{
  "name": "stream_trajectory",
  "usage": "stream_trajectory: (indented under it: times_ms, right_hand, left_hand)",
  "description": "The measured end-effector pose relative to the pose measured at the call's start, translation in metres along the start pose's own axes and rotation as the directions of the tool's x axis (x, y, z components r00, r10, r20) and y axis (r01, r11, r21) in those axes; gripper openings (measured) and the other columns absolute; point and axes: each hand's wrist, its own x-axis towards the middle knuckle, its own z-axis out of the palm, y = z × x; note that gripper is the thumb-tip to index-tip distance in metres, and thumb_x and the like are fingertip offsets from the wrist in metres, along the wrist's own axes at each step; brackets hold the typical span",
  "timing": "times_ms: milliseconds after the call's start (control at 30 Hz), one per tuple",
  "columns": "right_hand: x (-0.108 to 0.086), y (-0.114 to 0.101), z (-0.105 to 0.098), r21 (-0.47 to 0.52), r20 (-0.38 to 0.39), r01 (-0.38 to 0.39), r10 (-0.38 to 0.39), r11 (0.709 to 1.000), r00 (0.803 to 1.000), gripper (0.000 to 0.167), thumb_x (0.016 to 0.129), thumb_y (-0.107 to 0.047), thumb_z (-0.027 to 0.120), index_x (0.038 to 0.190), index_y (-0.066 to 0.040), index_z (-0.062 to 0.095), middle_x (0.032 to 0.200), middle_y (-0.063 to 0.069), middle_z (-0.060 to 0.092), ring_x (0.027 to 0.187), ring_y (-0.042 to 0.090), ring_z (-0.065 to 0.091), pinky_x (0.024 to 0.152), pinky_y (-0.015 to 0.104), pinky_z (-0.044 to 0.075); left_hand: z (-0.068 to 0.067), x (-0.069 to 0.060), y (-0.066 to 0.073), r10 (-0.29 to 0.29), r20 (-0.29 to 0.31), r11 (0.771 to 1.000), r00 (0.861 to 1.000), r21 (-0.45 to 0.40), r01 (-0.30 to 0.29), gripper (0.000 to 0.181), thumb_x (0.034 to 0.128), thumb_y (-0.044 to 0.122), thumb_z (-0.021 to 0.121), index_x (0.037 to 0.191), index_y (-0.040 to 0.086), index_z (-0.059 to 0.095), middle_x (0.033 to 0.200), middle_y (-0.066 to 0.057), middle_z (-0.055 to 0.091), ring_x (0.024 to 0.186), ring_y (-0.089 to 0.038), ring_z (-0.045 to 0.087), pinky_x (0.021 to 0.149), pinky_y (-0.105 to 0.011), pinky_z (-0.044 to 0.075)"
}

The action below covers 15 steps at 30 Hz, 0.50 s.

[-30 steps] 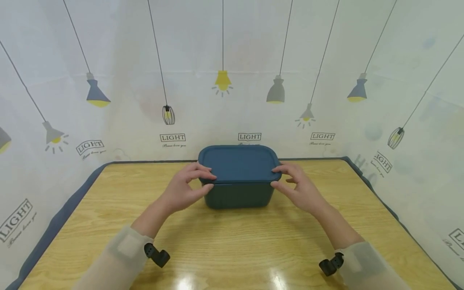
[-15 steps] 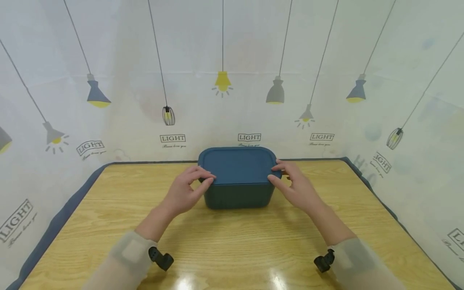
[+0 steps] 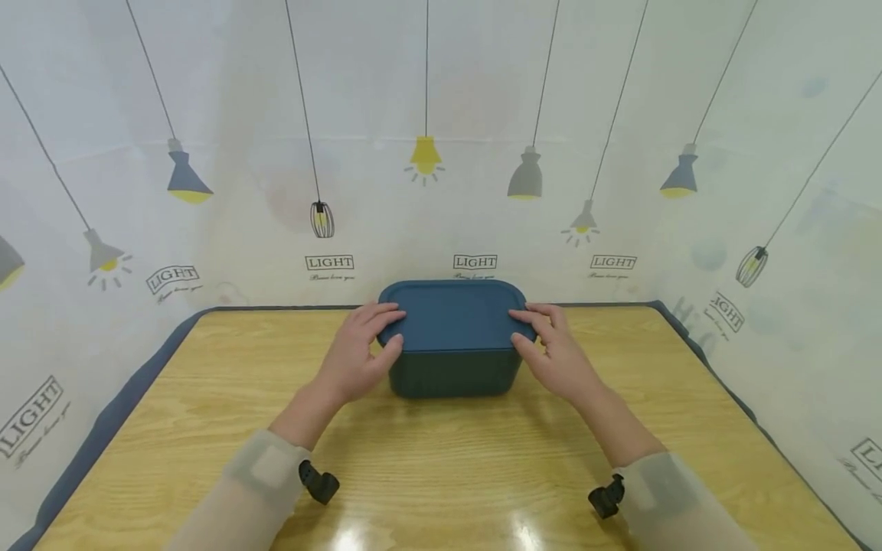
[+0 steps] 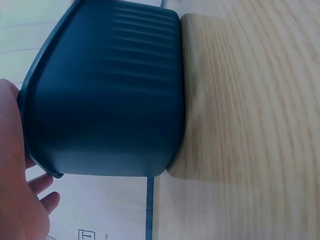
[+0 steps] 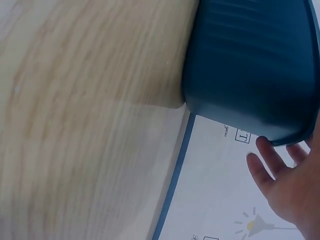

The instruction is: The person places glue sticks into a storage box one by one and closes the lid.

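Note:
A dark blue-green storage box (image 3: 455,375) stands upright on the wooden table, covered by a blue lid (image 3: 455,315). My left hand (image 3: 353,353) lies on the lid's left end, fingertips on top and the thumb at the near left corner. At the opposite end, my right hand (image 3: 561,356) touches the lid in the same way, its fingers fairly straight. The left wrist view shows the left hand (image 4: 20,195) along the lid's rim, with a couple of fingers past the corner. In the right wrist view, fingers of the right hand (image 5: 287,185) spread beside the rim. The box's inside is hidden.
The wood-grain table (image 3: 441,474) extends on both sides and in front of the box. Behind it rises a pale backdrop (image 3: 276,168) printed with lamps, close to the box's far side. Each forearm bears a small black wrist camera (image 3: 318,482).
Both hands have shifted slightly on the lid. The left fingers have spread and moved farther back, and the thumbs now lie on the lid's edge. The lid's near edge sits lower on the box.

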Motion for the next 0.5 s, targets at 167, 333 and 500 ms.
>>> stream_trajectory:
  times_ms: [167, 333, 500]
  right_hand:
    - [0.001, -0.004, 0.002, -0.066, -0.017, -0.016, 0.015, 0.998, 1.0, 0.053, 0.117, -0.04, 0.047, 0.163, -0.015, 0.052, 0.173, 0.016, 0.029, 0.136, 0.043, 0.06, 0.11, 0.064, 0.049]
    - [0.002, -0.009, 0.001, -0.122, -0.042, -0.024, 0.019, 0.992, 0.999, 0.053, 0.116, -0.041, 0.043, 0.162, -0.015, 0.053, 0.173, 0.016, 0.029, 0.133, 0.042, 0.063, 0.107, 0.063, 0.052]
    - [0.002, -0.013, 0.002, -0.168, -0.082, -0.007, -0.007, 0.986, 0.997, 0.052, 0.115, -0.035, 0.043, 0.159, -0.011, 0.055, 0.17, 0.02, 0.033, 0.129, 0.045, 0.065, 0.104, 0.063, 0.054]
  left_hand:
    - [0.001, -0.001, 0.002, -0.005, -0.01, 1.0, 1.0, -0.002, 0.005, 0.048, 0.1087, 0.03, 0.057, 0.151, 0.01, 0.066, 0.163, -0.011, 0.057, 0.16, -0.042, 0.038, 0.131, -0.065, 0.03]
    - [0.002, 0.0, 0.005, 0.023, -0.035, 1.0, 0.999, 0.005, -0.023, 0.048, 0.1086, 0.029, 0.055, 0.15, 0.007, 0.066, 0.162, -0.012, 0.057, 0.158, -0.041, 0.04, 0.13, -0.065, 0.031]
    - [-0.001, 0.001, 0.01, 0.029, -0.037, 1.0, 0.999, 0.006, -0.029, 0.049, 0.1091, 0.03, 0.055, 0.151, 0.006, 0.066, 0.163, -0.014, 0.056, 0.16, -0.042, 0.038, 0.131, -0.065, 0.029]
